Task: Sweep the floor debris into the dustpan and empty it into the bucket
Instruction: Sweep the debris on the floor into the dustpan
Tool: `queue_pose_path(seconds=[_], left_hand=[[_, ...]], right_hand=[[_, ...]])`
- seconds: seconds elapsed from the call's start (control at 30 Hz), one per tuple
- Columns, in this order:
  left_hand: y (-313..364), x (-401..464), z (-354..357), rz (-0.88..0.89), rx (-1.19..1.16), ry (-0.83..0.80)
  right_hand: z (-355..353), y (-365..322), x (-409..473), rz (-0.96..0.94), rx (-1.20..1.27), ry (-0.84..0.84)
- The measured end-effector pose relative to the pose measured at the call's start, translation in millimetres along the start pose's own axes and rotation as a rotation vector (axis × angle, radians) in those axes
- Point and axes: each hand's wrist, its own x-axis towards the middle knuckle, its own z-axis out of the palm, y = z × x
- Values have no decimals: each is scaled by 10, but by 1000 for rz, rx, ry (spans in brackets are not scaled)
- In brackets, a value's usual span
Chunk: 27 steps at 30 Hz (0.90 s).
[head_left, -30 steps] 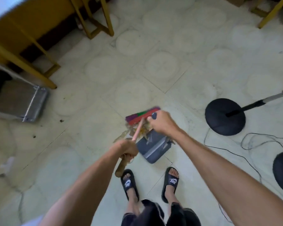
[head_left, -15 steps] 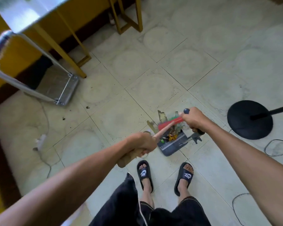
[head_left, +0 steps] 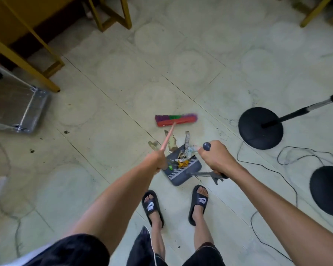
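My left hand (head_left: pixel 156 158) is closed around the pink handle of a broom (head_left: pixel 176 120); its red head with purple and green bristles hovers on the floor just beyond the debris. My right hand (head_left: pixel 214 156) grips the upright handle of a blue-grey dustpan (head_left: pixel 183 174) that rests on the tiles in front of my feet. Scraps of paper and small coloured bits (head_left: pixel 183 160) lie inside the pan. More scraps (head_left: pixel 171 140) lie on the floor at the pan's mouth, between it and the broom head. No bucket is in view.
Two black round stand bases (head_left: pixel 260 127) (head_left: pixel 328 191) with a loose black cable (head_left: pixel 288 156) sit on the right. A metal cart platform (head_left: pixel 21 110) and yellow furniture legs (head_left: pixel 27 60) stand at the left and back. Small dark specks (head_left: pixel 32 150) dot the tiles.
The broom head has swung away from the dustpan, out past the debris. The view has shifted right, and the dustpan stays on the floor in my right hand.
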Motion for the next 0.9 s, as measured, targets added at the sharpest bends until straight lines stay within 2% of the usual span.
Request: queue_pose_path(seconds=[0.1,0.37,0.57,0.7,0.9], left_hand=[[-95,-22,111,22,9,-12],[85,59,-214,-4,44,1],[282,36,-26,-26,143,-114],[379,-152,21,3,239,-216],[247,-647,302,-3,111,-414]], right_hand=[[-108,124,-90,-5,-22,0],[-162,353,-249,-68,-36,-4],[-140,523,-320,-44,-23,39],[-111,468,-244,-105,-17,72],[-152,293,-207,-169,-14,35]])
